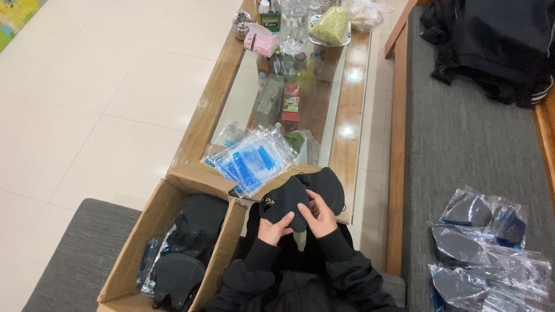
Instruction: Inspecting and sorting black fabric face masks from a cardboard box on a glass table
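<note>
Both my hands hold folded black face masks [300,195] just above my lap. My left hand [274,229] grips the lower left part of the masks. My right hand [321,217] pinches their right side, fingers spread over the fabric. A stack of clear plastic bags with blue print [252,159] lies on the table edge just beyond the masks. To my left an open cardboard box [141,234] holds more black masks [191,242].
A long wooden table with a glass top [347,115] carries bottles, a tissue pack and bagged food at its far end. On the grey sofa [462,150] to my right lie bagged masks [480,248] and a dark garment [497,40]. White tiled floor lies left.
</note>
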